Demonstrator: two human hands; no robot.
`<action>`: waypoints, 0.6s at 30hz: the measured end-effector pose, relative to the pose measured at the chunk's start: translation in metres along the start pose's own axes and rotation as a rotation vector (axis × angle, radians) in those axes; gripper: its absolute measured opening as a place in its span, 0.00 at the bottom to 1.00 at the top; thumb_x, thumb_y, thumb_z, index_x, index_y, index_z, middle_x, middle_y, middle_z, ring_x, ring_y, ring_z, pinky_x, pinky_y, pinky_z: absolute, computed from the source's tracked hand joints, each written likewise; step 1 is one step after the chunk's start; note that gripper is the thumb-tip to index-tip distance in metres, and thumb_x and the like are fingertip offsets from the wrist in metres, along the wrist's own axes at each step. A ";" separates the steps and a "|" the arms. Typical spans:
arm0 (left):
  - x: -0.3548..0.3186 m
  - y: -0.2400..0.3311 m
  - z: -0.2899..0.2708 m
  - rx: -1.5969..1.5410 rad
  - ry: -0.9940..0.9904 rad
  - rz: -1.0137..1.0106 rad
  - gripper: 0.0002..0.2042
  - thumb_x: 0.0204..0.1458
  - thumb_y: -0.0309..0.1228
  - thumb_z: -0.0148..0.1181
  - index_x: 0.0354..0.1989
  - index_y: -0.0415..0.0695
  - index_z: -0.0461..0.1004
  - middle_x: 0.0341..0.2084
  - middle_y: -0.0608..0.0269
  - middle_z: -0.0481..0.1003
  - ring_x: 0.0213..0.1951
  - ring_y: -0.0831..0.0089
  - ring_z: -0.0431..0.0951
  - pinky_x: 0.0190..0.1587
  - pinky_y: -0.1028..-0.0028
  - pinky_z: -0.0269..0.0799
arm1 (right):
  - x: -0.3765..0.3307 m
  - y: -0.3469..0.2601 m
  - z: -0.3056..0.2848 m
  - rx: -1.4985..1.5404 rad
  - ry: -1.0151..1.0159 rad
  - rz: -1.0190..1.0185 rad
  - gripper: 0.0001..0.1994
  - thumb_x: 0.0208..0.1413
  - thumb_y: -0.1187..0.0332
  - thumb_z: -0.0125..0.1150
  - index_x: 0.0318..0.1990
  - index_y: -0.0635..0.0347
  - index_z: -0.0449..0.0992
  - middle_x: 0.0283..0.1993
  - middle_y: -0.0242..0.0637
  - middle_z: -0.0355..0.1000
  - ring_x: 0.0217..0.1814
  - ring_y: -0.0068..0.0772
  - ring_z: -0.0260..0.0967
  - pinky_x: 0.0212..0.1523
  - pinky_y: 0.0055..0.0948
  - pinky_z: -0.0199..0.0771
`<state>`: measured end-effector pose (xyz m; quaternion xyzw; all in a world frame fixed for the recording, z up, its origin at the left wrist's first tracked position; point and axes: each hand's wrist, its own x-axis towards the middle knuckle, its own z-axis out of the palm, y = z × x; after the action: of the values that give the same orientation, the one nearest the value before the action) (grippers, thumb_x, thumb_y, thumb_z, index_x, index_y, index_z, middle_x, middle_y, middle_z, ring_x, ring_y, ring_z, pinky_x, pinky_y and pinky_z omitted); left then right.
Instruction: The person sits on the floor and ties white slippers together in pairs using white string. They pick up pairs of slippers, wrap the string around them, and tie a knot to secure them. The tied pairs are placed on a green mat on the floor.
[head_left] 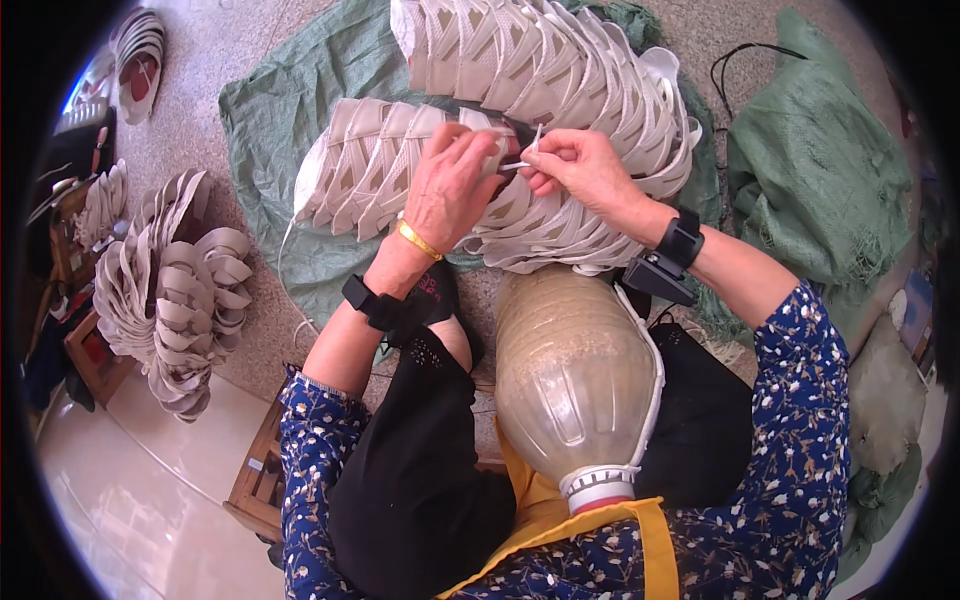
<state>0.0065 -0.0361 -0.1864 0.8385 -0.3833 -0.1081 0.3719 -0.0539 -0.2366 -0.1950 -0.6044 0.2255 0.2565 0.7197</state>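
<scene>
Both hands work above the bottle (575,370). The left hand (450,185) grips a strap piece (500,150); the right hand (580,170) pinches a strip (530,150). Strung stacks (540,60) look finished.

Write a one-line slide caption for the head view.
Left hand and right hand work a white strip over stacked beige shoe uppers.

Strap (522,163) between hands — mostly hidden
</scene>
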 end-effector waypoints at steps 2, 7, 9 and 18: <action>0.000 0.006 0.009 -0.126 -0.005 -0.073 0.14 0.43 0.19 0.63 0.39 0.40 0.69 0.34 0.57 0.76 0.37 0.60 0.76 0.38 0.67 0.71 | -0.002 -0.003 0.002 -0.030 -0.033 -0.036 0.11 0.62 0.64 0.59 0.38 0.66 0.76 0.33 0.35 0.77 0.32 0.20 0.74 0.34 0.18 0.76; -0.001 0.005 0.023 -0.240 -0.002 -0.149 0.08 0.48 0.18 0.60 0.36 0.39 0.70 0.24 0.54 0.75 0.24 0.60 0.77 0.28 0.68 0.71 | -0.006 -0.001 -0.001 -0.068 -0.087 -0.070 0.08 0.61 0.68 0.57 0.39 0.64 0.76 0.32 0.32 0.76 0.32 0.17 0.73 0.33 0.18 0.75; -0.002 0.005 0.027 -0.153 0.007 -0.151 0.06 0.50 0.19 0.58 0.34 0.38 0.69 0.24 0.53 0.75 0.25 0.58 0.78 0.28 0.67 0.71 | -0.012 -0.001 -0.003 -0.252 -0.043 -0.192 0.07 0.57 0.73 0.58 0.42 0.64 0.74 0.36 0.32 0.76 0.32 0.19 0.73 0.35 0.21 0.74; -0.004 0.007 0.038 -0.095 0.007 -0.239 0.05 0.51 0.19 0.56 0.33 0.38 0.67 0.20 0.50 0.74 0.23 0.55 0.77 0.26 0.64 0.70 | -0.009 0.008 -0.011 -0.779 -0.139 -0.626 0.20 0.47 0.78 0.61 0.50 0.63 0.67 0.49 0.42 0.65 0.39 0.45 0.70 0.40 0.36 0.73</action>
<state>-0.0175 -0.0566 -0.2083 0.8599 -0.2739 -0.1668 0.3972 -0.0659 -0.2476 -0.1973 -0.8483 -0.1277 0.1332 0.4964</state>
